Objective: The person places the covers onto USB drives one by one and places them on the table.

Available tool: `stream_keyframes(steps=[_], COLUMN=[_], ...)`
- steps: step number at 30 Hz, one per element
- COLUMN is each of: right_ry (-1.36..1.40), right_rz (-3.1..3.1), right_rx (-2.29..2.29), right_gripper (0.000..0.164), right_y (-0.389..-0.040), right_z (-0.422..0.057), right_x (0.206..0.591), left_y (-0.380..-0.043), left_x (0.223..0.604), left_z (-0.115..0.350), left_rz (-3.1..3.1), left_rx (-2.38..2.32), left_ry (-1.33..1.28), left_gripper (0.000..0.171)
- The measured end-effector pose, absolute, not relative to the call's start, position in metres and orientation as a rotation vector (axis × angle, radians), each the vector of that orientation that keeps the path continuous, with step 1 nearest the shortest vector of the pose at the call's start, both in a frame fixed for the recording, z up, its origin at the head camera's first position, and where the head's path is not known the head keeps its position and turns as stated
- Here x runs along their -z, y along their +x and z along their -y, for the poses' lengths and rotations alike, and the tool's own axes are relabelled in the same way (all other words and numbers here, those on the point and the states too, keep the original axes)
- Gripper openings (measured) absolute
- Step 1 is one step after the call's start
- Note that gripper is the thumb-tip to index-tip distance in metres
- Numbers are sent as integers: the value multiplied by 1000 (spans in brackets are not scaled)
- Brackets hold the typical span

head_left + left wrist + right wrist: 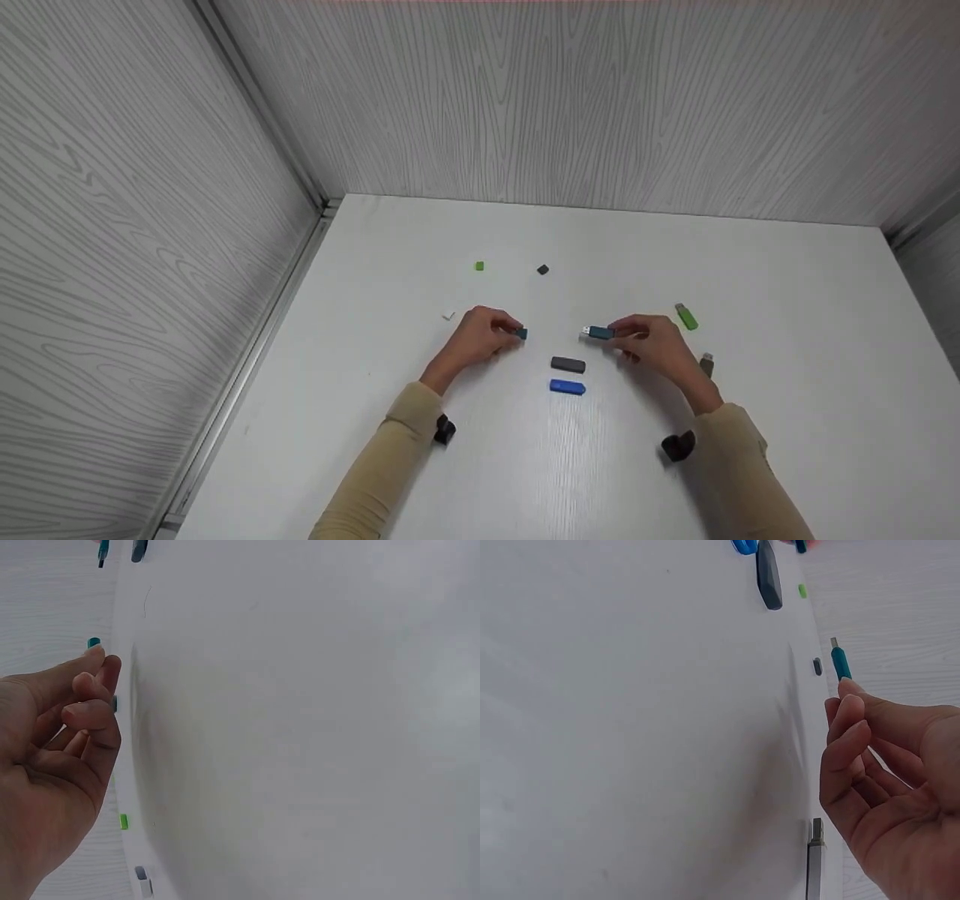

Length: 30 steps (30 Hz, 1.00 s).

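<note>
Teal USB stick (600,332): right hand (654,343) pinches its rear end, metal plug (586,331) bare and pointing at left hand (484,336). Left pinches teal cap (523,334). Both off to the inner side of the hands, apart, roughly in line. Can't tell which way the cap's mouth faces.

My call: rear grip is right, fingers clear of the plug. Match mouth to the plug's flat sides, push straight, no twist; a cocked entry would likely bind.

Between hands, near side: dark grey stick (568,364), blue stick (567,387). Green stick (686,316) just right of right hand; white cap (448,316) just left of left.
</note>
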State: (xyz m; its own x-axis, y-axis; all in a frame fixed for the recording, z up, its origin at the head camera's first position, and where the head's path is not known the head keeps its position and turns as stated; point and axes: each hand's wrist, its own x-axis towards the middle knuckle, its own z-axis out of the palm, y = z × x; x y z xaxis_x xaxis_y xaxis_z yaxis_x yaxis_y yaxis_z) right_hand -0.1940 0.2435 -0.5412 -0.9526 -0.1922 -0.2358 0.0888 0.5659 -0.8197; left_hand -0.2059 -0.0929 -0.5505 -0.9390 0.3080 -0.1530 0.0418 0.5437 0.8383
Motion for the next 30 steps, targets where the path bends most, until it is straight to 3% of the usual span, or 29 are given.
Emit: stream_keyframes(steps=[30], right_ry=[-142], right_rz=[-2444], right_rx=[1366], right_gripper=[31], right_y=[-191], right_z=[-235], right_x=[551], left_y=[-208], left_x=[552], left_z=[61], left_rz=[-2530], left_rx=[-1291], left_ry=[411], left_gripper=[20])
